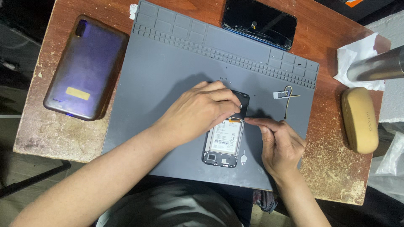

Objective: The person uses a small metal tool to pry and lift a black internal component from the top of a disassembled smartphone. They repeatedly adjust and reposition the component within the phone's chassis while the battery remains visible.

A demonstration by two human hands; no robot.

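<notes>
Seen from above at a worn wooden table (54, 138), my left hand (198, 111) pinches the black plastic cover piece (243, 105) at the top end of an opened phone (225, 141), fingers narrowed around its edge. My right hand (280, 145) steadies the phone's side, index finger stretched along the frame, the others curled and holding nothing that I can see. The phone lies back-open near the front of the grey silicone repair mat (168, 71). A hard pull could, in my judgement, snap the thin cover or tear a cable beneath it; a slip could knock the small SIM tray (280, 95) and ejector pin (244, 158) off the mat. A white rectangular label covers the battery (226, 136). A yellow oblong sticker sits low on the purple back cover (86, 67) at left. A tan glasses case (360, 120) lies at right, and a cracked dark screen panel (259, 23) up top.
</notes>
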